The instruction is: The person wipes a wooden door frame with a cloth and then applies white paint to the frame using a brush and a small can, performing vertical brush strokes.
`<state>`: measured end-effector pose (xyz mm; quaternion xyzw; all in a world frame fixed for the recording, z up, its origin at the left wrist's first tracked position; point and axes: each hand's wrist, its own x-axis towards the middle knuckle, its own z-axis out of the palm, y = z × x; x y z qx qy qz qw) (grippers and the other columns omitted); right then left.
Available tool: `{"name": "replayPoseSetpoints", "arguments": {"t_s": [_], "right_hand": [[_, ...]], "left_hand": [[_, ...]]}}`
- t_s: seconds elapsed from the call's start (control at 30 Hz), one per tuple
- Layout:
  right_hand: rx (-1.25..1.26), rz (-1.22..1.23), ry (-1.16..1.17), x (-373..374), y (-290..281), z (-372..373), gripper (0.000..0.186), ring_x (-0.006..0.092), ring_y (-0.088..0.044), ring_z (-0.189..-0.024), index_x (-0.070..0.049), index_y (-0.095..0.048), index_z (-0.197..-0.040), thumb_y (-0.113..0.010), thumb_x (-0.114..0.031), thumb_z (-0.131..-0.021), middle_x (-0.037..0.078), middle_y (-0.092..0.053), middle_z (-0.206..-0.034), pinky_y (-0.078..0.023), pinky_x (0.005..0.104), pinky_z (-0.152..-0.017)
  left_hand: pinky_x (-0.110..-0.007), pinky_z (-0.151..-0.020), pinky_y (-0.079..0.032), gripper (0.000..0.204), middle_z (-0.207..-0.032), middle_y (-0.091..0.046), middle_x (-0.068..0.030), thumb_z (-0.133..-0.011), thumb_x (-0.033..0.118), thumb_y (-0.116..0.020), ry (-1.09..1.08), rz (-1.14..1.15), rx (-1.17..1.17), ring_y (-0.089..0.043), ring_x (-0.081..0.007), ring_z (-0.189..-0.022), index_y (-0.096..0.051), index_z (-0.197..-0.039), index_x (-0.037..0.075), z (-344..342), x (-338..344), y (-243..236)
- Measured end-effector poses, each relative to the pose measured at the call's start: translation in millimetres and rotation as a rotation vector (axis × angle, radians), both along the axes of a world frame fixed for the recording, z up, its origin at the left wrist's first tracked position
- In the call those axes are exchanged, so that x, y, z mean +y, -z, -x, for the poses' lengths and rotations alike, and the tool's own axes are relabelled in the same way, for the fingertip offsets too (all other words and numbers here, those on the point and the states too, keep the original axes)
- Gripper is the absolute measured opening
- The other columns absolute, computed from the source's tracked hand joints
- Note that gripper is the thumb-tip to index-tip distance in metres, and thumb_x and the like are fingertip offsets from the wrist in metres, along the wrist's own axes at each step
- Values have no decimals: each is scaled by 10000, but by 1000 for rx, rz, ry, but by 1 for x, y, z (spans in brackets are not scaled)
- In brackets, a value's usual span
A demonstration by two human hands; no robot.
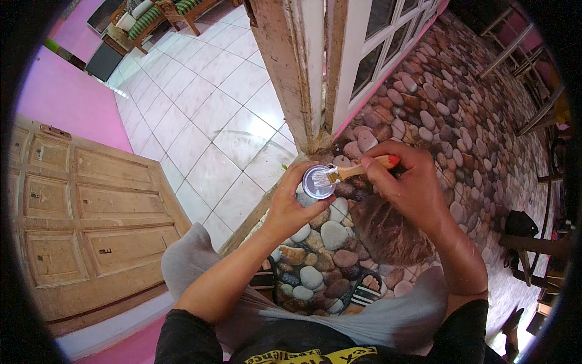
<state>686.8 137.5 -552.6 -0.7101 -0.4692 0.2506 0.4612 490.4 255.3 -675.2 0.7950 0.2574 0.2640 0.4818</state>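
Observation:
My left hand is closed around a small round can with a pale rim, held in front of me just outside a doorway. My right hand grips a wooden paintbrush with a red-tipped handle; its bristles, coated white, rest in or over the mouth of the can. Beyond both hands rises a worn, unevenly painted door frame, its foot beside a strip of bare threshold.
A wooden panel door stands open at the left. White floor tiles lead to cushioned chairs. Pebble-patterned flooring surrounds my sandalled feet. A white-framed window adjoins the frame. Metal and dark furniture line the right.

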Motion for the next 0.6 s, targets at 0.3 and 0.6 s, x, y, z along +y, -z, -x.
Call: {"name": "replayPoseSetpoints", "arguments": {"t_s": [0.3,0.6], "right_hand": [[585,133,147,8,39,-32,227,141,-642,-558,11,-733,-1022,-621,-185,-993,77,-704,-777,-522,270,-531],[1015,222,226,7,97,-43,268,145,-598,-602,-55,-695,-1070,-583,-290,-1008,30,-641,-770,-422,267,-524]], "left_hand": [[-354,-1055,-463,669,-1265,-606,-106,-763,135,-886,0,100,-70,-603,-226,-1209,-555,-1336,36,0,4,13],[-330,-1085,-447,659,-1281,-591,-82,-809,101,-860,6,115,-23,-582,-182,-1228,-509,-1361,20,0,11,15]]}}
